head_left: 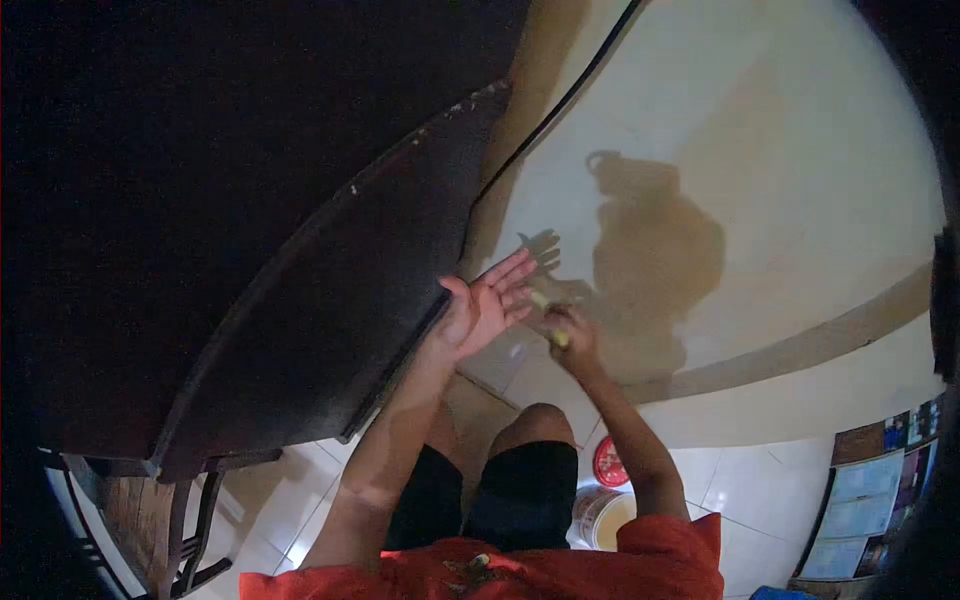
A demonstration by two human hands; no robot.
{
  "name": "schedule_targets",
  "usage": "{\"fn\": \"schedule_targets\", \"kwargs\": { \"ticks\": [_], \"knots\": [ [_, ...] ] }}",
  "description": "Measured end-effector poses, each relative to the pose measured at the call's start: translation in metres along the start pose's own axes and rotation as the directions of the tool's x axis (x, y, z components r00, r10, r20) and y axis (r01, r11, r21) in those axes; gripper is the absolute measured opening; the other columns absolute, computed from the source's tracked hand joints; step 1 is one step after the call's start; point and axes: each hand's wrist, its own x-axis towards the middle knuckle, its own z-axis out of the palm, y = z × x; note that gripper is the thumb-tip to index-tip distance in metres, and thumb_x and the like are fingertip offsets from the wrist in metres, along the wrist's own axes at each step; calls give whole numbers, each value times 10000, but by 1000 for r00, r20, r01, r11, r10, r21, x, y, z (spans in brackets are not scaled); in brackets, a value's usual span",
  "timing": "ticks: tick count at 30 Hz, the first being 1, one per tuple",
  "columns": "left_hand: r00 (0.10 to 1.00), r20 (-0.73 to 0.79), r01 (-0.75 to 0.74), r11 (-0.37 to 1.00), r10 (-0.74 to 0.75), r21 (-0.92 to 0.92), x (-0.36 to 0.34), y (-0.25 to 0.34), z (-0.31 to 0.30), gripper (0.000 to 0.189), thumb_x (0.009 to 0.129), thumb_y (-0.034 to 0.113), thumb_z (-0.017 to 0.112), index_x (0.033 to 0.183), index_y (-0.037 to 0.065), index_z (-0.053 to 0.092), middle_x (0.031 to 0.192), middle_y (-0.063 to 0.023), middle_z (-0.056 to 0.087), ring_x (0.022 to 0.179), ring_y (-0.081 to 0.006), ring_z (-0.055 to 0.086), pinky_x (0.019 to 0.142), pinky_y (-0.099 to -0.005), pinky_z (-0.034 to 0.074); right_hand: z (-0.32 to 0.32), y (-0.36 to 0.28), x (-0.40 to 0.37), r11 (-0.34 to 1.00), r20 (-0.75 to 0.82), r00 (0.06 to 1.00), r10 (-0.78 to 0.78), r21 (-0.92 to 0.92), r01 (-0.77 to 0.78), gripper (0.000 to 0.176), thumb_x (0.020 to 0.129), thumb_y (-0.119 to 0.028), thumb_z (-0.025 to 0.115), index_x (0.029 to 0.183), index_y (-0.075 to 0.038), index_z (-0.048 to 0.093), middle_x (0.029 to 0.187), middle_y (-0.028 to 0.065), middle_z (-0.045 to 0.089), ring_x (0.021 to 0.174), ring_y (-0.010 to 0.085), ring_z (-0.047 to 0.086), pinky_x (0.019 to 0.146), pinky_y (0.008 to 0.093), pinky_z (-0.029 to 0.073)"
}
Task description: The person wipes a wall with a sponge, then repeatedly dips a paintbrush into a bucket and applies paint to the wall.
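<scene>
Yellowish piece point(559, 340) sits clasped in the right hand point(574, 328) against the pale wall point(800, 150), near its lower edge; the left hand point(487, 303) spreads wide, empty, at the edge of the dark panel point(350, 300).

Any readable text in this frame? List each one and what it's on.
Nothing here can be read.
On the red lid: pale marks, too blurred to read.
On the printed sheets at lower right: pictures and print, too small to read.
On the small yellowish piece in the right hand: no print visible.
</scene>
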Motion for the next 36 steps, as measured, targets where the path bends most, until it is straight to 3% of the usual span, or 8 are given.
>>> {"fn": "schedule_targets", "kwargs": {
  "ticks": [6,8,9,10,14,18,29,36],
  "knots": [
    [991,-116,79,996,-74,39,-16,-13,-40,1124,549,853,386,1370,90,302,1307,-8,400,993,-121,457,898,-312,373,-63,-23,49,972,-371,900,-229,-34,233,237,693,3,680,915,-44,609,1027,179,599,1024,344,562,856,446,471],
    [978,-164,129,992,-125,14,-22,-23,-67,1083,568,843,402,1344,90,354,1260,-9,448,955,-123,471,881,-304,382,-95,-60,69,531,-180,850,495,837,-132,206,712,-1,687,897,-69,628,996,178,616,1015,331,574,877,457,468],
    [945,-277,222,964,-175,148,-23,-33,-92,972,634,799,435,1298,89,408,1194,-8,494,916,-125,484,862,-301,391,-100,-53,80,933,-412,903,124,359,36,207,718,-24,686,909,-83,634,1006,171,618,1021,326,572,880,455,471],
    [900,-383,324,905,-206,274,-27,-46,-117,865,699,754,468,1252,88,462,1128,-7,539,876,-126,498,843,-298,401,-104,-43,92,938,-359,878,-315,-257,232,208,724,-48,684,922,-98,640,1016,164,619,1028,320,571,883,452,474],
    [720,-672,692,245,-174,679,-40,-120,-230,510,841,500,528,1125,77,525,1014,-38,588,862,-163,534,797,-328,427,-96,-20,107,788,-167,904,-392,-568,237,264,698,-82,667,958,-127,646,1090,139,596,1070,315,545,896,444,473],
    [903,-360,408,-733,235,544,-64,-163,-257,479,805,417,590,1123,69,502,1138,-114,499,1022,-252,486,860,-406,395,-42,11,46,758,-56,937,-345,-606,243,330,688,-74,653,1010,-140,624,1120,128,581,1068,330,542,899,421,473],
    [899,-398,426,-567,182,705,-92,-173,-294,490,717,394,686,1076,118,501,1124,-107,462,1066,-294,449,857,-441,371,25,41,-141,935,428,861,275,-327,-136,334,697,-64,641,1019,-131,582,1176,130,536,1121,317,497,821,393,491],
    [896,-402,423,-640,189,642,-82,-187,-298,473,701,326,722,1056,105,502,1089,-116,466,1043,-313,463,844,-465,402,-25,51,-87,950,130,962,240,-236,-205,273,677,34,609,928,-73,595,1030,111,608,970,295,587,811,395,489]
  ]
}}
